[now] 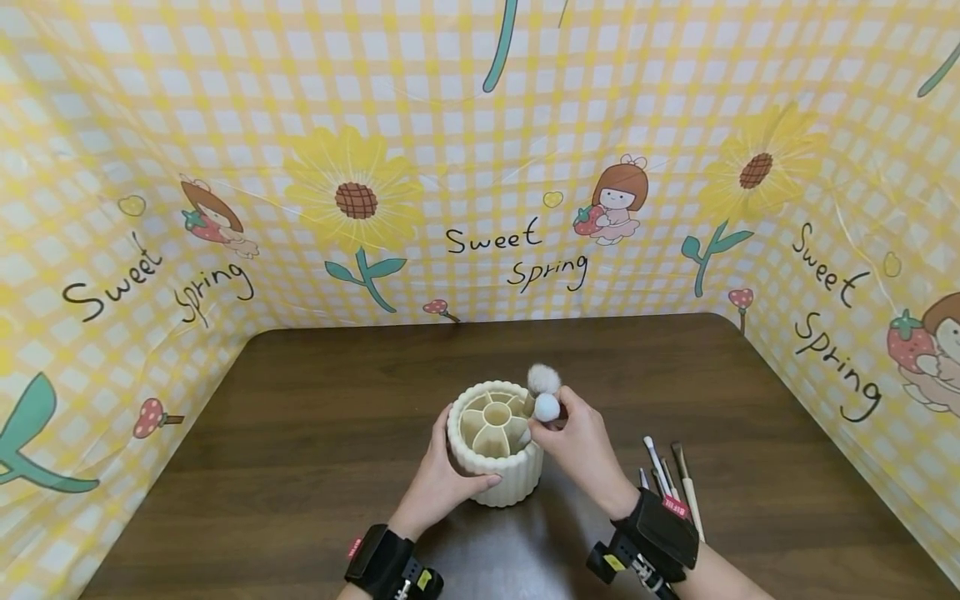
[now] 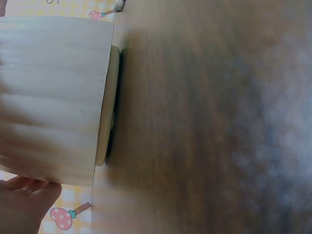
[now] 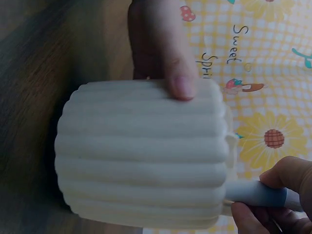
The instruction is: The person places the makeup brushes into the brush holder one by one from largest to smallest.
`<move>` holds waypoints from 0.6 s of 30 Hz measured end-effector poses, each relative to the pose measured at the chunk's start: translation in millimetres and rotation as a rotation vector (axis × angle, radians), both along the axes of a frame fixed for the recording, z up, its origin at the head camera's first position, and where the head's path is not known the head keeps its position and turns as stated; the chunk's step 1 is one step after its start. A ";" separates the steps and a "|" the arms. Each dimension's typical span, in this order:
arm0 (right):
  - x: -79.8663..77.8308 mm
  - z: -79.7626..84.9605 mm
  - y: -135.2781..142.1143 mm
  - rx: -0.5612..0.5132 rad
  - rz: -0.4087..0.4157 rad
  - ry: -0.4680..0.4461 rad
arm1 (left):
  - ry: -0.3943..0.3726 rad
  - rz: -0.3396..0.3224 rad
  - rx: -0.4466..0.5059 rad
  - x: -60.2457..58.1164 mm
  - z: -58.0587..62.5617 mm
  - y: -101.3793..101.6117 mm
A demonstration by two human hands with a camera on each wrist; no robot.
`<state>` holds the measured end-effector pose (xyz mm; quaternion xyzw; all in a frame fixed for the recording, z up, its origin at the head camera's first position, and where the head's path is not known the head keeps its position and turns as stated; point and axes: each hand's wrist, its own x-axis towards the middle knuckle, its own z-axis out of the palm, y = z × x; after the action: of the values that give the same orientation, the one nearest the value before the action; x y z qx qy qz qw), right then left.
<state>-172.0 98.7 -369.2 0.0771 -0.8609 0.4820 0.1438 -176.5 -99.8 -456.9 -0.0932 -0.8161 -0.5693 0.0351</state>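
Observation:
A cream, ribbed makeup brush holder (image 1: 508,485) stands on the table, its round top divided into several compartments around a central ring. My left hand (image 1: 442,482) grips its left side, thumb across the front, as the right wrist view also shows. At the right rim, my right hand (image 1: 583,437) pinches a makeup brush (image 3: 251,193) by its pale blue-grey handle. The handle's lower end goes in at the holder's rim. Two fluffy heads show by the fingers: a greyish-white brush head (image 1: 543,379) and a pale bluish one (image 1: 547,407). Which one belongs to the pinched handle, I cannot tell.
Several slim makeup brushes (image 1: 688,492) lie on the dark wooden table (image 1: 330,400) at the right, partly behind my right wrist. A yellow-checked cloth (image 1: 465,192) with printed flowers and lettering rises around the table's back and sides.

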 end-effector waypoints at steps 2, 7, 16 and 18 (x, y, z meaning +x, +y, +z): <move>-1.9 -2.4 0.0 -0.003 -0.003 -0.011 | -0.006 0.002 0.005 -0.1 0.0 0.3; -4.8 -5.6 -1.1 0.003 0.005 -0.028 | -0.009 -0.001 0.009 -0.6 0.2 0.3; -7.0 -7.2 -0.4 0.050 0.035 0.015 | -0.016 0.011 0.009 -1.3 -1.5 0.2; -6.5 -6.8 0.0 0.069 0.046 0.057 | -0.014 0.010 0.006 -1.2 -2.1 0.0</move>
<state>-178.4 98.7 -376.0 0.1155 -0.8706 0.4526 0.1542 -177.7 -99.9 -459.0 -0.0850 -0.8152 -0.5720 0.0325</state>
